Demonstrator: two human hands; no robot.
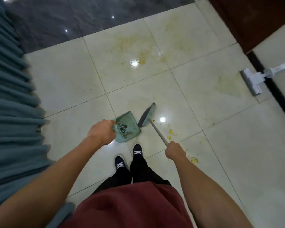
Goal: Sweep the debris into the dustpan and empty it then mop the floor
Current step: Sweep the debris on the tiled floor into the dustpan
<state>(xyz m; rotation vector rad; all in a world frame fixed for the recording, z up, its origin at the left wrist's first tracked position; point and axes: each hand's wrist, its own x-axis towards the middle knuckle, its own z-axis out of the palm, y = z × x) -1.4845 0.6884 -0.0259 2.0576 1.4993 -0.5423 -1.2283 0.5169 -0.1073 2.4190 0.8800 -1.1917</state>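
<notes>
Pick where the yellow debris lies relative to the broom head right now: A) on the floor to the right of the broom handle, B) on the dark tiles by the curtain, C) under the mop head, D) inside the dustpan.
A: the yellow debris is scattered on the pale floor tiles just right of the broom handle, outside the dustpan.

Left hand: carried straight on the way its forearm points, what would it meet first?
Probably the dustpan the left hand already holds by its handle; past that, the broom head, though depth is unclear.
</notes>
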